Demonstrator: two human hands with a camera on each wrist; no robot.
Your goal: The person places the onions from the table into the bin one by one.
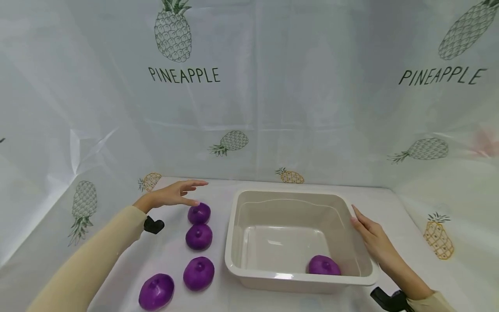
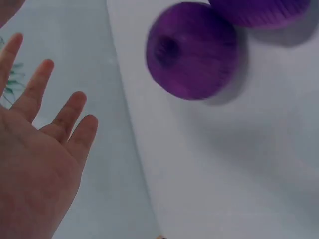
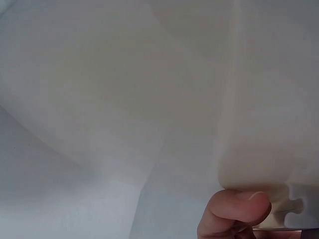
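My left hand (image 1: 171, 195) hovers by the farthest purple onion (image 1: 199, 214) in the row, fingers spread and palm bare. In the left wrist view its thumb is hidden, while the onion (image 2: 194, 50) lies apart from the visible fingers (image 2: 30, 97). At the right side of a beige plastic basin (image 1: 282, 275), my right hand (image 1: 373, 240) grips the rim. The right wrist view catches a bent digit (image 3: 234, 211) at the basin's edge; the rest of that hand is mostly out of frame. Inside the basin, one purple onion (image 1: 324, 265) sits near the front right corner.
Below the farthest onion stand a second onion (image 1: 199, 237) and a third onion (image 1: 199, 274), with a larger one (image 1: 156, 292) to their left. A pineapple-printed sheet (image 1: 304, 99) hangs behind the white table (image 1: 218, 195).
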